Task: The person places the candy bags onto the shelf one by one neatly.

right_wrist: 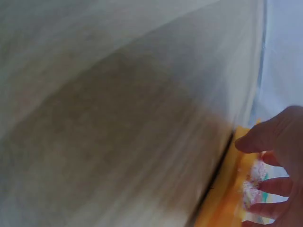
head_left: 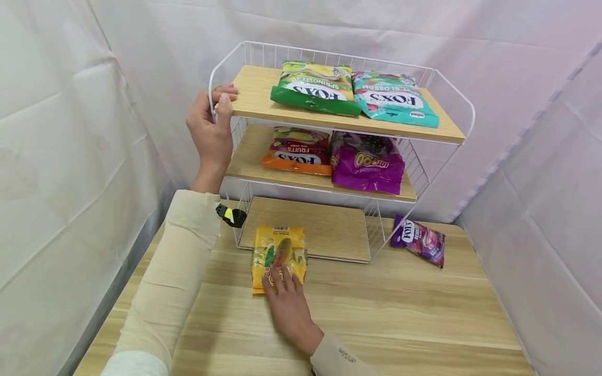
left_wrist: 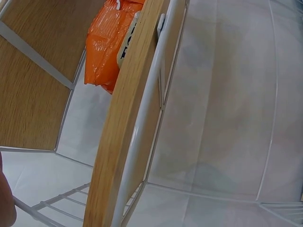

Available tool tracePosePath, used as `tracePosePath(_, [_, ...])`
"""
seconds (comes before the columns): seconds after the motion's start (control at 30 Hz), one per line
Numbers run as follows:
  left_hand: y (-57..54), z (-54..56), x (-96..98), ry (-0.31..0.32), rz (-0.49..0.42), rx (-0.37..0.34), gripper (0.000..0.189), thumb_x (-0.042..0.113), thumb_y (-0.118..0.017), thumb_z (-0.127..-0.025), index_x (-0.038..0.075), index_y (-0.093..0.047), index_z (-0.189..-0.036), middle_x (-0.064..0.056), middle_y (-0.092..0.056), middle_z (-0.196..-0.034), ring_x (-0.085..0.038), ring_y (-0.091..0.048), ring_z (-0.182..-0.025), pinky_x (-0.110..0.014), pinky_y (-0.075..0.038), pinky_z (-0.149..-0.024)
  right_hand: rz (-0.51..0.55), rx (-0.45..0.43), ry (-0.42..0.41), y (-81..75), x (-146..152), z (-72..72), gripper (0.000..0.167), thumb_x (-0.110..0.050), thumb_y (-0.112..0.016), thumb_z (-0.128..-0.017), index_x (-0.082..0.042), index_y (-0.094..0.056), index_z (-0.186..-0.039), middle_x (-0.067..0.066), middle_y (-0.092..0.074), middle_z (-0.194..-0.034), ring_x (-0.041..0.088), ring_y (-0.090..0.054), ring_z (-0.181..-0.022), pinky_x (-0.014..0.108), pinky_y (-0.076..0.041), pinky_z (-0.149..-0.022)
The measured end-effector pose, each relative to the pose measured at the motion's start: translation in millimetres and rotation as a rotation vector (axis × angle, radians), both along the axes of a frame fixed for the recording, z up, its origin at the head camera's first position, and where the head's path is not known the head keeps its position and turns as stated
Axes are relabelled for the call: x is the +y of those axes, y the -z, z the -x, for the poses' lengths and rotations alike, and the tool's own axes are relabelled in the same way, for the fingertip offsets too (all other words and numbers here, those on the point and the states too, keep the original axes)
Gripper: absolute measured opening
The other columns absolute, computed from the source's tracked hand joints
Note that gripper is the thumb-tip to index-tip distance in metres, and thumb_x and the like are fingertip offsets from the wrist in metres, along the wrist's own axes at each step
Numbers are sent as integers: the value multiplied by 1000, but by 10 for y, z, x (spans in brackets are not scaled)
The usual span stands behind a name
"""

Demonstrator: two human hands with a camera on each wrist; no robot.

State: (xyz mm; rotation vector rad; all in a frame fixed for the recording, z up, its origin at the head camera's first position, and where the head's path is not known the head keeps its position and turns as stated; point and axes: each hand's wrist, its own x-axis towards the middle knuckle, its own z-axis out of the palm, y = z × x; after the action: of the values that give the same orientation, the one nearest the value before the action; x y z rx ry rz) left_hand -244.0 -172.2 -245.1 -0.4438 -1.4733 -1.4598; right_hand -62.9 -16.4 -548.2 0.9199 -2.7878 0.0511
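While left grip (head_left: 211,130) clasps the shelf rack (head_left: 254,83), right grip (head_left: 289,308) relaxed, touching yellow bag (head_left: 281,249)

A green Fox's Spring Tea bag (head_left: 315,83) is lying in the highest row, just beside a teal Fox's Blossom bag (head_left: 395,99) on its right; both are showing their lettering upside down to the head camera. In the row below, a red and orange Fox's Fruits bag (head_left: 298,149) is lying next to a purple Lot 100 bag (head_left: 367,167), which is picturing dark fruit. The left wrist view is catching crinkled orange wrapping. Farther right, a purple Fox's Berries bag (head_left: 423,240) is lying at a slant on the pale wood-grain worktop (head_left: 400,313). White sheeting (head_left: 56,156) is enclosing the scene at left, back and right, creases running across it.
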Motion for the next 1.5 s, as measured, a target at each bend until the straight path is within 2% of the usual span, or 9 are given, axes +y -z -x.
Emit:
tracePosePath(0.13, [-9, -4, 7, -8, 5, -2, 17, 3, -50, -88, -8, -63, -86, -29, -66, -95, -27, -63, -99, -32, -43, -97, 0, 115, -11, 62, 2, 38, 50, -8, -29, -96, -15, -47, -141, 13, -38, -148, 32, -33, -137, 49, -36, -104])
tracePosePath(0.23, [-20, -8, 7, -10, 2, -5, 17, 4, -50, -88, -7, -63, -86, -30, -66, -95, -27, -63, -100, -32, -43, -97, 4, 155, -16, 84, 5, 82, 53, -7, -25, -94, -16, -48, -141, 11, -40, -147, 30, -34, -136, 48, -37, -104])
tracePosePath(0.3, [-25, -9, 5, -8, -3, -4, 17, 4, -50, -88, -7, -63, -86, -30, -66, -95, -27, -63, -100, -32, -43, -97, 7, 155, -21, 86, 5, 111, 52, -7, -31, -94, -17, -48, -141, 11, -40, -147, 29, -34, -137, 48, -37, -104])
tracePosePath(0.47, [-20, -9, 0, 0, -11, -1, 17, 4, -50, -88, -7, -64, -85, -30, -65, -95, -28, -63, -100, -34, -43, -97, 40, 133, -37, 74, 4, 186, 52, -7, -55, -90, -20, -50, -140, 11, -40, -147, 29, -33, -137, 47, -39, -103])
tracePosePath(0.57, [-14, -10, -3, 1, -13, -5, 17, 4, -51, -88, -5, -64, -85, -30, -65, -95, -28, -63, -100, -33, -44, -97, 62, 128, -48, 56, 8, 230, 52, -7, -61, -88, -21, -53, -138, 11, -43, -145, 30, -33, -137, 46, -41, -101])
tracePosePath(0.93, [-12, -10, -1, 1, -9, -3, 19, 4, -51, -87, -9, -63, -86, -30, -65, -95, -29, -63, -100, -32, -44, -96, 85, 128, -118, -50, 55, 428, 49, -9, -66, -88, -23, -57, -134, 7, -51, -139, 30, -41, -132, 44, -42, -100])
tracePosePath(1.17, [-3, -10, 6, -2, -4, -5, 20, 5, -50, -87, -12, -62, -86, -30, -65, -95, -30, -63, -100, -32, -44, -96, 102, 122, -95, -125, 21, 553, 47, -8, -64, -89, -25, -59, -132, 5, -55, -135, 29, -47, -127, 40, -47, -96])
tracePosePath(1.4, [-2, -1, 5, 4, -7, 2, 19, 4, -51, -87, -11, -62, -86, -31, -65, -95, -32, -62, -100, -33, -44, -96, 78, 105, -91, -185, -9, 631, 47, -10, -63, -91, -26, -57, -135, 4, -55, -135, 28, -47, -127, 41, -51, -89])
tracePosePath(1.5, [-4, 2, 8, 5, -5, 2, 19, 4, -51, -87, -11, -63, -86, -31, -65, -95, -31, -63, -99, -33, -44, -96, 69, 99, -84, -206, -23, 663, 47, -9, -60, -92, -27, -56, -135, 4, -55, -135, 28, -47, -127, 41, -50, -90])
